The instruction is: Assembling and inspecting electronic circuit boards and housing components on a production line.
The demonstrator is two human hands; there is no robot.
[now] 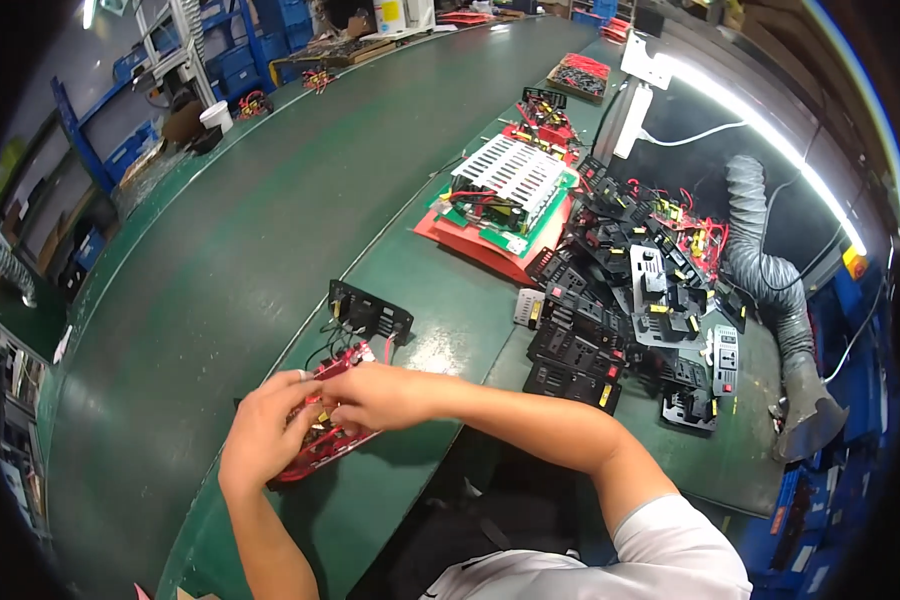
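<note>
Both your hands are over the red assembly [315, 461], which lies on the green bench [240, 250] in front of you, a little to your left. Your left hand [262, 430] is at its left side with the fingers bent over the top; your right hand [375, 395] reaches across from the other side, fingers curled downward and close to the left ones. You have each grip bent in at the parts – whether either is clenched on a piece I cannot tell, since the fingertips are partly hidden.

Just beyond your hands stands a black panel [370, 312], with thin wires between it and the assembly. Farther off, a white slotted cover [515, 168] sits over a green board [498, 238], with a red sheet [475, 250] underneath. To your right lies a heap of black panels [575, 350] – beyond it, a grey hose [785, 290] bends down beside the bench.
</note>
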